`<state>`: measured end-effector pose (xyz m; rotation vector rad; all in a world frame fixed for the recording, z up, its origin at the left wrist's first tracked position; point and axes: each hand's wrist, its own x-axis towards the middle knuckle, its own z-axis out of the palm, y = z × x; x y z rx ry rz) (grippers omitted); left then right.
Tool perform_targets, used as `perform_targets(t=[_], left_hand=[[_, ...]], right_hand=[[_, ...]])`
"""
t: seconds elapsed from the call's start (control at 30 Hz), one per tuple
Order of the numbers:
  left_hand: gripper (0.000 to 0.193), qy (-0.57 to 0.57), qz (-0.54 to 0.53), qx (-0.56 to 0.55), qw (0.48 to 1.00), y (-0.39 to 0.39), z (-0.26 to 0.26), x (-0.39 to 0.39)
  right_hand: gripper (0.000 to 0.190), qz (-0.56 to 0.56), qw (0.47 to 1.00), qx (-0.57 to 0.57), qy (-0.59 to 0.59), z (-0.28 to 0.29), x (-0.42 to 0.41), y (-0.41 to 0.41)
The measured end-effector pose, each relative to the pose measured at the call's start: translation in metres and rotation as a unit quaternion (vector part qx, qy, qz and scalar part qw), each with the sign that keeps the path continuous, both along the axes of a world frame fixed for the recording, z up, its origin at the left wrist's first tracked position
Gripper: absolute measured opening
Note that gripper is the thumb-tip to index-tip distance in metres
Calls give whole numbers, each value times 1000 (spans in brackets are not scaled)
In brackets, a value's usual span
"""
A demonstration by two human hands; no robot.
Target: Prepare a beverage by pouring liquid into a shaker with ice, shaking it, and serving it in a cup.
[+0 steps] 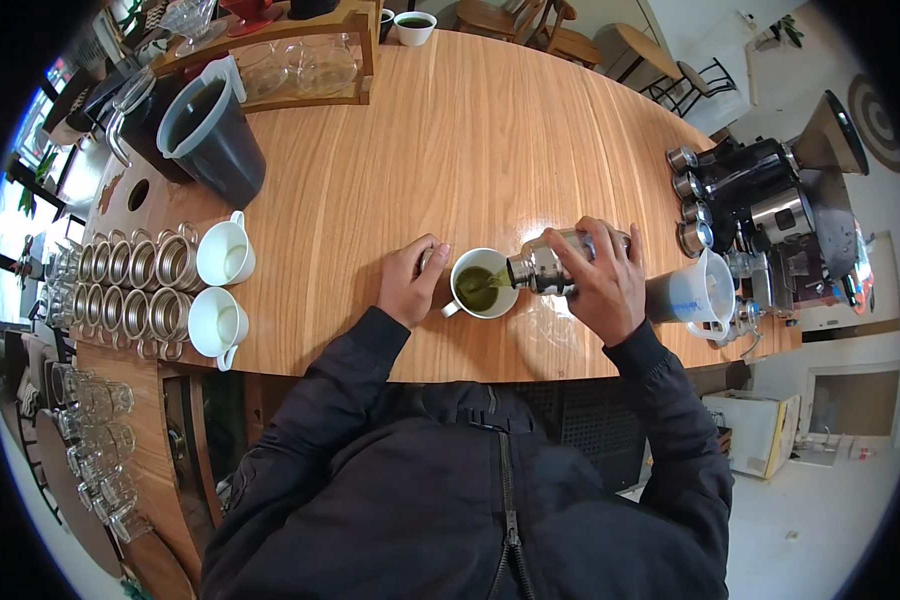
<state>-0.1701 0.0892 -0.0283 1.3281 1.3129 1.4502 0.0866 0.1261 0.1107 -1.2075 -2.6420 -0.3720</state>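
My right hand (607, 277) grips a metal shaker bottle (551, 262), tilted to the left. Green liquid runs from its mouth into a white cup (507, 300) that stands upright on the wooden counter (450, 165). Green liquid covers the cup's bottom, and its handle points toward the lower left. Just left of the cup rests my left hand (412, 279), fingers curled with the thumb alongside; whether something small is inside the curl, I cannot tell.
Two white cups (226, 251) stand at the left beside rows of metal cups (169, 315). Behind them is a pitcher of dark liquid (217, 142). At the right are a plastic measuring jug (709, 289) and a black grinder (750, 180). A wooden rack (365, 60) stands at the back left.
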Motion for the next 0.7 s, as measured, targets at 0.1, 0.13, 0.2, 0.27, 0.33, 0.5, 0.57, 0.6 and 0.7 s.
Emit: perform_targets(t=[0.1,0.13,0.2,0.27,0.33,0.5,0.57,0.6,0.7], left_hand=[[38,5,1,3,1000,1,-2,-2],[38,5,-1,-3,1000,1,-2,-2],[38,5,2,7,1000,1,-3,-1],[38,6,4,16,1000,2,-3,0],[38,8,3,12,1000,0,-3,-1],[38,0,4,7,1000,0,-3,0],[38,0,7,13,1000,0,-3,1],[38,1,4,10,1000,0,-1,1],[37,-4,-2,0,1000,0,-3,0]], right_hand=[[69,-3,1000,1,-8,1,0,1],[70,-3,1000,0,-4,1,0,1],[70,-3,1000,0,-2,3,1,0],[72,-12,1000,-4,-8,6,2,0],[73,-9,1000,-1,-7,6,2,0],[74,-14,1000,0,-16,10,4,0],[74,-12,1000,5,-24,11,5,0],[74,-12,1000,5,-25,11,5,0],[74,-11,1000,5,-25,14,5,0]])
